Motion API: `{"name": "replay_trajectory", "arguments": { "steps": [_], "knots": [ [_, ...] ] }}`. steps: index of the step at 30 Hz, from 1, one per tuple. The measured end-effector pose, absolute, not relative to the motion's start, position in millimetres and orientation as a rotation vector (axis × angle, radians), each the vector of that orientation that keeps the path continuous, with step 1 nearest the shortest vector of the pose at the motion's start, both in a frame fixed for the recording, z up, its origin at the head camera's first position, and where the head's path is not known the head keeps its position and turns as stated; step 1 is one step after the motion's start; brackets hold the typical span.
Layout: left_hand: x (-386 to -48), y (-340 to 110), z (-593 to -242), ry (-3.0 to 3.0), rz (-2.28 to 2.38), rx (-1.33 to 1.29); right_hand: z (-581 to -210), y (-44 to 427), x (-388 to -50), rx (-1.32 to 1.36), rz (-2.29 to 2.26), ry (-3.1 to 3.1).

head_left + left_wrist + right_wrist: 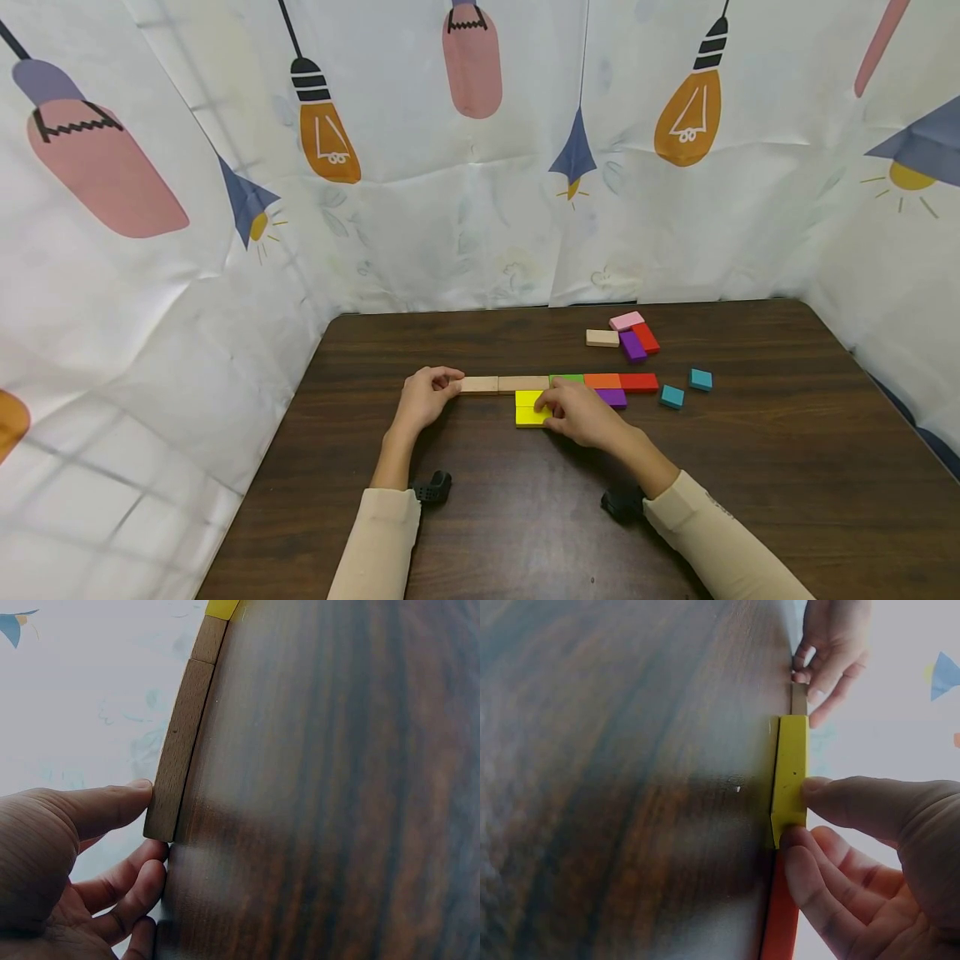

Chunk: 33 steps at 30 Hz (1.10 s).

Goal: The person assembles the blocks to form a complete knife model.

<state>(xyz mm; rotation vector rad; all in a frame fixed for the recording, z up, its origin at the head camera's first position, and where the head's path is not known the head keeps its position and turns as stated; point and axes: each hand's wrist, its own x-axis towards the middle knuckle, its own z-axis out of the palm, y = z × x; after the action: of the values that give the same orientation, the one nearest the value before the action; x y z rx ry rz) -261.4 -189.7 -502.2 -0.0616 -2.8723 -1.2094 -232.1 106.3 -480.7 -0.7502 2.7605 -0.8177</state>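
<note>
Yellow blocks point(527, 417) show on my feed, pinched by the right hand point(588, 414); the left hand point(424, 401) pinches the end wooden block point(478, 384), thumb against its side.

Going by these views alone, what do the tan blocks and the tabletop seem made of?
Tan blocks: probably bare wood, matte, with fine grain visible up close. Tabletop: dark brown, slightly glossy, streaked like wood; could be veneer or laminate.

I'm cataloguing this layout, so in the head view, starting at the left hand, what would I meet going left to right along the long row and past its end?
Left hand → first plain wooden block → second plain wooden block → green block → orange block → red block → nearer teal block → farther teal block.
</note>
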Motion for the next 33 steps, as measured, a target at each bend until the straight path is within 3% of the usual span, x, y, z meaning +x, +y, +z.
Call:
{"name": "replay_trajectory", "arguments": {
  "steps": [21, 33],
  "knots": [
    [-260, -191, -500, -2.879, -1.212, -0.074, -478, 112, -233, -0.813, -0.865, 2.767],
    [-260, -190, -501, -2.878, -1.207, -0.070, -458, 173, -255, -0.506, -1.215, 2.919]
  ]
}}
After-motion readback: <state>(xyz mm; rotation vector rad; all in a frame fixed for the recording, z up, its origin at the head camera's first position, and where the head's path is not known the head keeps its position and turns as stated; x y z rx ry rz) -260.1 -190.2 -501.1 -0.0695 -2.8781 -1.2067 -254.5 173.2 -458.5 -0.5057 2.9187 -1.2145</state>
